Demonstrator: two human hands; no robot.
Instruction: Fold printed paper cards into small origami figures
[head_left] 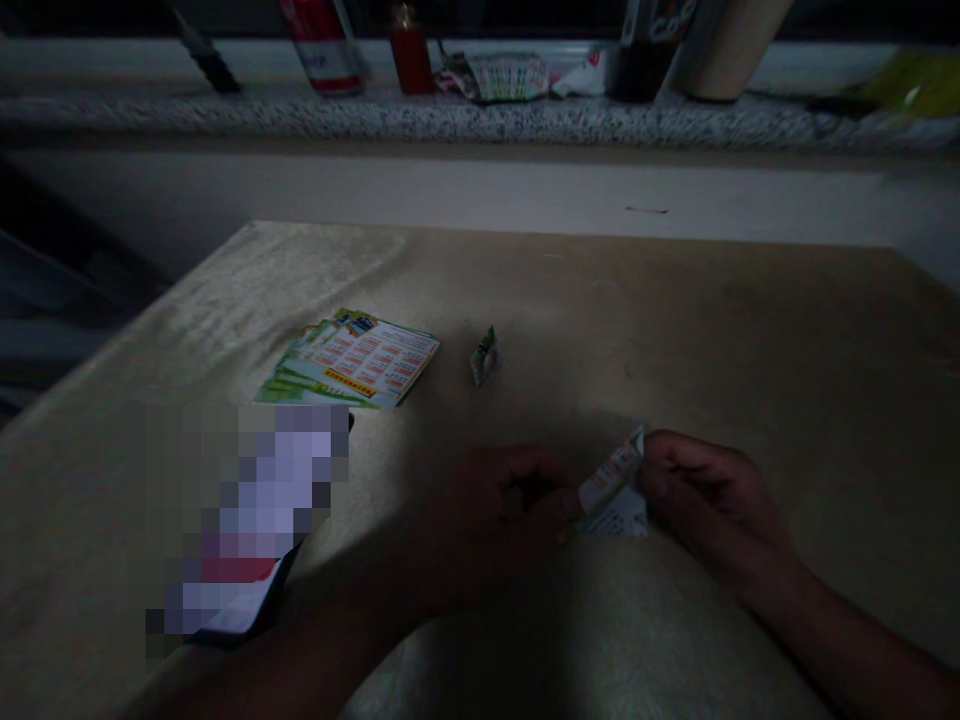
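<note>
Between my two hands is a partly folded printed paper card (611,495), with a diagonal flap and a triangular part below it. The fingers of my left hand (517,505) pinch its left corner. At its upper right edge, my right hand (705,500) grips it between thumb and fingers. Beyond my hands stands a small folded paper piece (486,357) on the table. To its left lies a fanned stack of printed cards (367,355) with calendar-like grids in white, green and yellow.
A lit phone (262,540), its screen blurred out, lies on the table (712,330) beside my left forearm. Behind the table runs a speckled stone sill (525,122) holding a red can (322,45), a small red bottle (412,60), crumpled wrappers (510,78) and a dark bottle (649,50).
</note>
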